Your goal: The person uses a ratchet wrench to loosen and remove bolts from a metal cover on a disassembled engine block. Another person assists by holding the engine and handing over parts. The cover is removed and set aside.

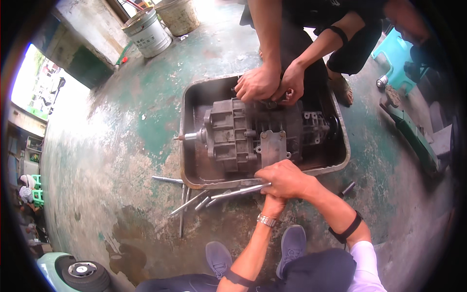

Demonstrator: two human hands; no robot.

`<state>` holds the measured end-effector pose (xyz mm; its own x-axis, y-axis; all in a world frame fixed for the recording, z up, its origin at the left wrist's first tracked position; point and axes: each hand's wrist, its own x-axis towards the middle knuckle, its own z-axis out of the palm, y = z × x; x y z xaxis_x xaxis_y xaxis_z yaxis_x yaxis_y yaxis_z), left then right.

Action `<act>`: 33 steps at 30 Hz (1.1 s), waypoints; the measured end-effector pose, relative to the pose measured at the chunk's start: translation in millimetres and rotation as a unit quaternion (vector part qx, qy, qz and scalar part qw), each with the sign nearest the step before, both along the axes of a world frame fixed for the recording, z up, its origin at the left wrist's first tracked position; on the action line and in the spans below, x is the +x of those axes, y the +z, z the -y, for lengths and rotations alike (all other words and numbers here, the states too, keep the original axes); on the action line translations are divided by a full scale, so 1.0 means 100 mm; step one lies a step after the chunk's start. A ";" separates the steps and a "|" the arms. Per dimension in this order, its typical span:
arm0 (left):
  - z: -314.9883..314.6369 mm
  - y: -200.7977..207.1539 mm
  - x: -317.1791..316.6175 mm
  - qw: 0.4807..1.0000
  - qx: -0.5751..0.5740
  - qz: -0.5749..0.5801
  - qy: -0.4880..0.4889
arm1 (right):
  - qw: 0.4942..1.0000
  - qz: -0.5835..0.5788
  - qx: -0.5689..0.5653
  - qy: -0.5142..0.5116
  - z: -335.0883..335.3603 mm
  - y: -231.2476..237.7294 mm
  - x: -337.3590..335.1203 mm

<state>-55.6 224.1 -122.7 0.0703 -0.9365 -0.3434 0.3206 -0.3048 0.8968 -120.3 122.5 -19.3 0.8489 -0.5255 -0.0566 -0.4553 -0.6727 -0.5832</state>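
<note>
Grey metal gearbox lies on its side in the tray, just beyond your hands, shaft end toward the left. Your right forearm comes in from the lower right, elbow bent out, and your right hand is back-up over the near rim, fingers curled and pointing left, knuckles close to the gearbox's cover plate. Your left forearm rises from the bottom, watch at the wrist, and your left hand is tucked under the right one, the two touching, its fingers mostly hidden. A silver bar slants in from the left, its end meeting your hands; can't tell which hand, if either, is clamped on it. More rods lie on the floor to the left. Across the tray, a co-worker's hands work close together on top of the gearbox.
</note>
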 end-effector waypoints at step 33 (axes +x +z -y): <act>-0.05 0.49 0.61 0.981 0.163 0.071 0.080 | 0.724 0.285 0.440 -0.449 -0.65 -0.48 -0.32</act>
